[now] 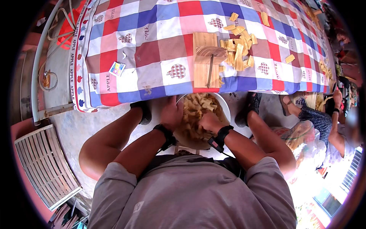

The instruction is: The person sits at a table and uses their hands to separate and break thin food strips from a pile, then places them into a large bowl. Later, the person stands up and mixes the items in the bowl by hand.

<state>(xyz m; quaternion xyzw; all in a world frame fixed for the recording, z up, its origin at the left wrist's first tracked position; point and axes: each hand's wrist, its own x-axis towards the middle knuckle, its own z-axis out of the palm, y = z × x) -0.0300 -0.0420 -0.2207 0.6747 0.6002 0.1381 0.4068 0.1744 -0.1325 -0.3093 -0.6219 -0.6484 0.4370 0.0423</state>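
Observation:
Between my knees stands a round white tub (226,108), filled with pale yellow, flat-cut strips (200,104). At its left side my left hand (172,113) is closed over the rim, its fingertips partly hidden. My right hand (212,122) reaches in among the strips with its fingers curled; whatever they hold is hidden. Just beyond the tub, on the table's near edge, sits a wooden board (200,70) with an upright wooden piece (211,53) and a narrow dark strip set in it. More yellow strips (239,49) lie heaped to the right of that board.
A checked tablecloth (152,53) covers the table ahead. On it lies a small colourful packet (117,69). A slatted wooden bench (47,166) stands at the left. To the right are a clear plastic bag (303,139) and another seated person (324,122).

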